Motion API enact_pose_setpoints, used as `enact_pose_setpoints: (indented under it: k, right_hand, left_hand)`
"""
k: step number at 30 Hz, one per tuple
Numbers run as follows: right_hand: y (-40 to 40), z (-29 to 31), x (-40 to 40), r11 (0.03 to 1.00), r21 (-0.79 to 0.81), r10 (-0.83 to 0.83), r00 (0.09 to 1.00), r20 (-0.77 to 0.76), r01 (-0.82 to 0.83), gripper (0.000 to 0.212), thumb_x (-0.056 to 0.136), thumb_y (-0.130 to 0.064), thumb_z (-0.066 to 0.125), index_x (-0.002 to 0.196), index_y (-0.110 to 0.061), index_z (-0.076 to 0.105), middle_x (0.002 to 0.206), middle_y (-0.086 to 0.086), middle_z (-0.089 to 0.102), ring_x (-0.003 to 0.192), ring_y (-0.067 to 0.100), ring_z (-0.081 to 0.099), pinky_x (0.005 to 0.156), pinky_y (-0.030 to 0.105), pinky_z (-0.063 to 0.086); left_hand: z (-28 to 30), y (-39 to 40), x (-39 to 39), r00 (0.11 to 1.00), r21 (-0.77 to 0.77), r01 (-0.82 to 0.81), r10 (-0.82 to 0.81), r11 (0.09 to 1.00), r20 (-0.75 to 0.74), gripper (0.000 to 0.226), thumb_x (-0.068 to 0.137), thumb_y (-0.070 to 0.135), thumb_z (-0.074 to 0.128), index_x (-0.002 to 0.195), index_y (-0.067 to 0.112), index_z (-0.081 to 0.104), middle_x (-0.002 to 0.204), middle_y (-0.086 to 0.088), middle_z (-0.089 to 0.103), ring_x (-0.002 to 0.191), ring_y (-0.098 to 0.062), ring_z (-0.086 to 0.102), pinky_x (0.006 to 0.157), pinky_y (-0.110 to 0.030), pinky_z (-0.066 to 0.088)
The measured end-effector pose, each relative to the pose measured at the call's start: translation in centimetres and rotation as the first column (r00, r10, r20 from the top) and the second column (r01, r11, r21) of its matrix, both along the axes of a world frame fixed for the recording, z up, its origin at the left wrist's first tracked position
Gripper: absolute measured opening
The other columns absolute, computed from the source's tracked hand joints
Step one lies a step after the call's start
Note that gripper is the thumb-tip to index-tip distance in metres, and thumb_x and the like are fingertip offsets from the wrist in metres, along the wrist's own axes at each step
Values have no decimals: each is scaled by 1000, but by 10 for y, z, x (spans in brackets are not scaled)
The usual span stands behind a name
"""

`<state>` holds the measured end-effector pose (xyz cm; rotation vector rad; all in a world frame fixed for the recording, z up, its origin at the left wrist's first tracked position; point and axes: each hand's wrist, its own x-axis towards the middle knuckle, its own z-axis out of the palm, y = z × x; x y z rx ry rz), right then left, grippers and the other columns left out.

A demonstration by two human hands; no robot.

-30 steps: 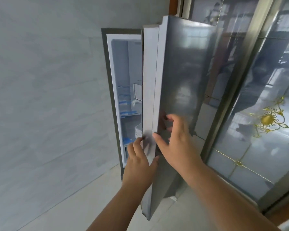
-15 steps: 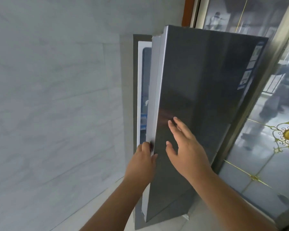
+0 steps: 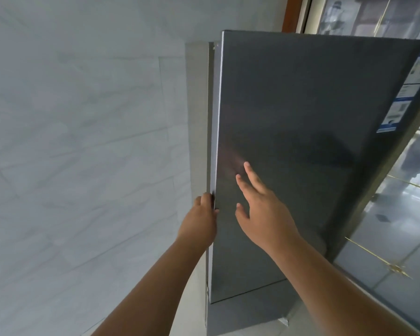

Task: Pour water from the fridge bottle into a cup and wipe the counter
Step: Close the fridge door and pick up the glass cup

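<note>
The grey fridge door [image 3: 313, 141] stands almost flush with the fridge body, leaving only a narrow gap along its left edge. My left hand [image 3: 200, 221] grips that left edge at mid height, fingertips in the gap and thumb on the door's front. My right hand [image 3: 260, 209] lies flat against the door's front with its fingers straight and spread. The inside of the fridge is hidden. No bottle, cup or counter is in view.
A pale marbled tile wall [image 3: 83, 166] fills the left side, close to the fridge. Glass doors with gold ornament [image 3: 398, 238] stand to the right behind the fridge. Blue and white labels [image 3: 407, 93] are stuck on the door's upper right. Light floor tiles show below.
The fridge door has swung from wide open to almost closed, hiding the shelves. Both hands followed it, the right one flattening on the front.
</note>
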<state>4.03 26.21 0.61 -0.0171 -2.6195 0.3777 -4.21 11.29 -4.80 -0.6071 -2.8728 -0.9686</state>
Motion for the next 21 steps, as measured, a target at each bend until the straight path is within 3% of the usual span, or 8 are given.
enact_pose_setpoints:
  k: [6,12,17,21]
  right_hand:
    - [13,-1,-21,998,-8,59,998,-2,-59,65,102,-35,54,163,-28,31,173,-21,-4,146,15,44,108,33,49]
    - [23,-3,-35,997,1,79,997,-28,-79,64,101,-29,55,162,-26,35,172,-24,3,139,14,48,98,30,52]
    - [24,-2,-35,997,8,75,996,-49,-74,61,100,-27,55,159,-25,41,172,-24,9,137,12,49,100,28,50]
    - [18,1,-33,999,11,41,999,-12,-41,59,102,-29,52,160,-28,39,171,-26,3,139,11,47,102,28,49]
  left_hand:
    - [-3,-1,-20,999,-43,-32,30,999,-34,26,109,32,45,131,17,45,129,-7,57,98,-30,66,86,-47,58]
    - [-6,4,-34,997,-65,-57,54,996,-47,27,110,31,45,132,16,44,131,-7,57,98,-30,67,87,-47,59]
    - [-11,1,-38,997,-40,-36,33,999,-76,26,109,30,46,131,16,46,131,-7,58,100,-32,67,86,-48,58]
    - [-15,-2,-44,995,-2,-1,1,1000,-95,20,108,28,48,125,16,48,125,-6,59,95,-31,67,81,-46,58]
